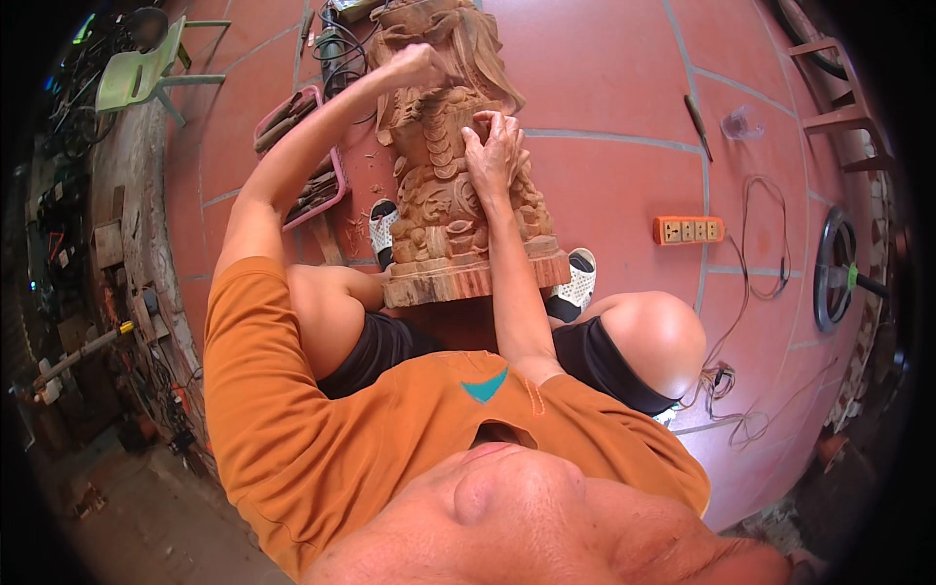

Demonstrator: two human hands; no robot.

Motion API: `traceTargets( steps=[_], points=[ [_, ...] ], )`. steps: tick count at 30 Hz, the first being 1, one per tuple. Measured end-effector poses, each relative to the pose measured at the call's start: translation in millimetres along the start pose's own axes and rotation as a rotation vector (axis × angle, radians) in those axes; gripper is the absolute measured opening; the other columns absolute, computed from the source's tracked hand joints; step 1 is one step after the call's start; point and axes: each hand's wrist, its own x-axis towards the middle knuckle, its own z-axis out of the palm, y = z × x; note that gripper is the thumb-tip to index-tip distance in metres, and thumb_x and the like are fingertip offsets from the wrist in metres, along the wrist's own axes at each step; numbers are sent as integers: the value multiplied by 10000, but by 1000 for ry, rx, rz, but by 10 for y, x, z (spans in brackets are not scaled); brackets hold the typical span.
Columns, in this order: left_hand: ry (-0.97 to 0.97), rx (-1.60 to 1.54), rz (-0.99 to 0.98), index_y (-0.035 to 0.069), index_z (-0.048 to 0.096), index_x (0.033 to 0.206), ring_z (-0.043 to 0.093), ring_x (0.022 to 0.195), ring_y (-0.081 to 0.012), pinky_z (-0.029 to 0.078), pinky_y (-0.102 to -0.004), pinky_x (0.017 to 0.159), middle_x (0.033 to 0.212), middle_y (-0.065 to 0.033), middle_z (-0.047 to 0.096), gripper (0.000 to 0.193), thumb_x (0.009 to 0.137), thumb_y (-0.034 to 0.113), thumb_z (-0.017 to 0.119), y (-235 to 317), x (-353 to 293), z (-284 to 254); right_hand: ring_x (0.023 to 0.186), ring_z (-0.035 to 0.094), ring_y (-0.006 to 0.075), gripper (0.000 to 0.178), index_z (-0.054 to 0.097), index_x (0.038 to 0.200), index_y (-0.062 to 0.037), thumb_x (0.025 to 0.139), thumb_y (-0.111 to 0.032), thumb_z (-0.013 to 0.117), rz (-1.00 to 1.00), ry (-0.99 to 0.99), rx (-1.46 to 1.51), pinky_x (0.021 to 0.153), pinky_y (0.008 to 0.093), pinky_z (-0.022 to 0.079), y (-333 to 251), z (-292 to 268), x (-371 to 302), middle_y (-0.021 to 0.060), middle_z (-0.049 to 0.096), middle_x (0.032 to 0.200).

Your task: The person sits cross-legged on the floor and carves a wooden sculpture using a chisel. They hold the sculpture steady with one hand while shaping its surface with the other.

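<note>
A carved wooden statue (441, 146) with draped folds and scalework lies between my knees, its flat base (468, 278) toward me. My left hand (417, 66) is closed in a fist over the upper part of the carving. What it grips is hidden, though a thin dark tip may show beside the fingers. My right hand (495, 154) rests against the carving's right side, nearer to me. Its fingers are bent but apart, with the thumb spread from them, and I see nothing held in it.
Left of the statue lies a pink tray (341, 175) of carving tools, with wood shavings (372, 180) nearby. A corded power tool (333, 49) and a green chair (136, 78) are farther left. Rightward are a chisel-like tool (698, 127), a clear cup (743, 124) and an orange power strip (688, 231).
</note>
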Motion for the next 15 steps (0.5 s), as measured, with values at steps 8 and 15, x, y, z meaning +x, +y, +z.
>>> traceTargets(
  steps=[8, 15],
  points=[
    [359, 68, -181, 98, 732, 954, 664, 848, -367, 531, -451, 787, 915, -187, 679, 235, 809, 182, 566, -350, 264, 262, 1072, 503, 229, 290, 607, 1032, -180, 777, -260, 721, -44, -10, -6, 888, 457, 362, -27, 41, -44, 33, 544, 1048],
    [141, -75, 113, 58, 731, 910, 673, 774, -351, 534, -445, 703, 826, -191, 687, 214, 786, 135, 575, 81, -121, 224, 1068, 506, 230, 289, 606, 1031, -181, 778, -260, 721, -27, 18, -38, 889, 454, 364, 30, 10, -1, 32, 542, 1046]
  ],
)
